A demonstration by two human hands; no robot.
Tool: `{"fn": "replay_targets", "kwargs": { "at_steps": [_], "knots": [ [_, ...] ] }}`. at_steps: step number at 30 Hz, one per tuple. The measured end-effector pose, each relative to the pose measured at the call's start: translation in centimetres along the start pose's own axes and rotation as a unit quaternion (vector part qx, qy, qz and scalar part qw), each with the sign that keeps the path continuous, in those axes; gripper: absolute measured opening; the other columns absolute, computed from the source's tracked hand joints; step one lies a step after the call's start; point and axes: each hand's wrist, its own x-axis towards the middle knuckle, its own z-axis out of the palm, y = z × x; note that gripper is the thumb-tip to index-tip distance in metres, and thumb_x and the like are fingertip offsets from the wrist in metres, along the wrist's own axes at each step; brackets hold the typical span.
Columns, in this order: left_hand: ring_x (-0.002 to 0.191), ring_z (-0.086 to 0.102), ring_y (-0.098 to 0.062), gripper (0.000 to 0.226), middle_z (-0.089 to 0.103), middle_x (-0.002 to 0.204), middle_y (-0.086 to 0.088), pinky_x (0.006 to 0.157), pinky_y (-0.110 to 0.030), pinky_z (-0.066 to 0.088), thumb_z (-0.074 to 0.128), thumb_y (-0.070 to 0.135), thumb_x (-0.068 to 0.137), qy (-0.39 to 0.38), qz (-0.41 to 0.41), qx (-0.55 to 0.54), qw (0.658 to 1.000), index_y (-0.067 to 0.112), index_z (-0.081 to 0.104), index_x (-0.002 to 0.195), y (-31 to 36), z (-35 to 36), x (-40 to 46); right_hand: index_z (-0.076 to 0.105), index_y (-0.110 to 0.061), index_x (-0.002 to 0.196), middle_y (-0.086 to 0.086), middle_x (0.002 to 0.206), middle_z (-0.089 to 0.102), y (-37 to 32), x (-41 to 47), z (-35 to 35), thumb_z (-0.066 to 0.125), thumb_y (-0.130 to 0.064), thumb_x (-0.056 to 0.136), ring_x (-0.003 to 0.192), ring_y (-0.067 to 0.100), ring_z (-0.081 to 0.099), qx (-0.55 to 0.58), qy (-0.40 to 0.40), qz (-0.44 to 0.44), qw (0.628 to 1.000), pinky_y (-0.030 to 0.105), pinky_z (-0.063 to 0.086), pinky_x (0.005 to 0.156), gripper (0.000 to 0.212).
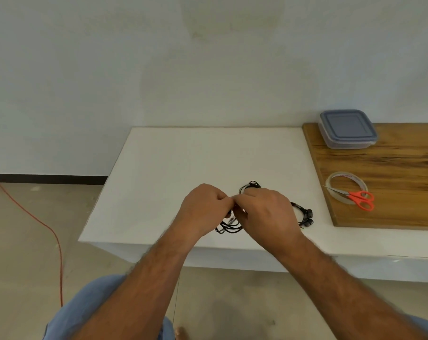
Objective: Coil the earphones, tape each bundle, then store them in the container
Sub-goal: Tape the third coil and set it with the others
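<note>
Black earphones (230, 227) hang in loops under my hands near the white table's front edge. My left hand (203, 207) and my right hand (264, 209) meet fingertip to fingertip, both pinched on the cable. More black earphones (303, 214) lie on the table just right of my right hand, their buds showing. Another black coil (251, 185) peeks out behind my right hand. A roll of clear tape (335, 179) lies on the wooden board at the right. A clear container with a grey-blue lid (346, 128), closed, stands at the board's far corner.
Orange-handled scissors (357, 198) rest across the tape roll. The wooden board (392, 168) covers the right part of the white table (183, 155). A red cable (36, 217) runs over the floor at the left. My knees are below the table edge.
</note>
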Motion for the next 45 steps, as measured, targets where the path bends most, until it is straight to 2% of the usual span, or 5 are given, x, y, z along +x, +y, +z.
{"fn": "replay_targets", "kwargs": {
  "at_steps": [10, 19, 29, 38, 45],
  "knots": [
    [0.058, 0.054, -0.019, 0.031, 0.062, 0.065, -0.011, 0.069, -0.042, 0.057, 0.062, 0.024, 0.072, -0.019, -0.042, -0.101, 0.994, -0.008, 0.062, 0.070, -0.3, 0.0, 0.2, 0.058, -0.014, 0.057, -0.001, 0.050, 0.050, 0.6, 0.2, 0.8, 0.063, -0.020, 0.069, 0.043, 0.021, 0.045, 0.006, -0.025, 0.011, 1.000, 0.027, 0.034, 0.038, 0.015],
    [0.061, 0.059, -0.014, 0.021, 0.066, 0.066, -0.005, 0.073, -0.033, 0.060, 0.065, 0.016, 0.086, -0.073, -0.084, -0.213, 0.971, 0.007, 0.069, 0.068, 0.0, -0.7, 0.0, 0.056, -0.014, 0.058, -0.001, 0.052, 0.049, 0.6, 0.1, 0.6, 0.048, -0.024, 0.078, 0.045, 0.021, 0.044, 0.014, 0.013, 0.025, 1.000, 0.030, 0.035, 0.038, 0.024],
    [0.064, 0.058, -0.023, 0.021, 0.072, 0.070, -0.002, 0.066, -0.036, 0.052, 0.061, 0.027, 0.077, 0.014, -0.015, -0.029, 0.999, 0.017, 0.072, 0.062, -0.6, -0.1, 0.1, 0.065, -0.017, 0.065, -0.003, 0.057, 0.056, 0.5, 0.1, 0.6, 0.043, -0.031, 0.085, 0.051, 0.020, 0.053, 0.017, -0.032, 0.014, 0.999, 0.032, 0.042, 0.043, 0.033],
    [0.037, 0.038, -0.007, 0.020, 0.062, 0.058, -0.001, 0.038, -0.013, 0.029, 0.063, 0.026, 0.081, -0.006, -0.021, 0.084, 0.996, 0.018, 0.073, 0.066, -0.4, 0.1, -0.2, 0.071, -0.022, 0.110, -0.006, 0.097, 0.068, 1.5, 0.4, -1.9, 0.059, -0.022, 0.091, 0.086, 0.009, 0.059, 0.105, -0.203, 0.033, 0.973, 0.024, 0.045, 0.076, 0.023],
    [0.043, 0.043, -0.010, 0.020, 0.058, 0.055, 0.002, 0.045, -0.018, 0.031, 0.061, 0.024, 0.082, -0.017, -0.010, 0.122, 0.992, 0.016, 0.073, 0.068, -0.1, 0.7, -0.4, 0.069, -0.023, 0.109, -0.002, 0.107, 0.064, 1.0, 0.5, -2.4, 0.049, -0.019, 0.097, 0.094, 0.018, 0.061, 0.040, -0.217, 0.059, 0.973, 0.035, 0.051, 0.078, 0.024]
  ]
}}
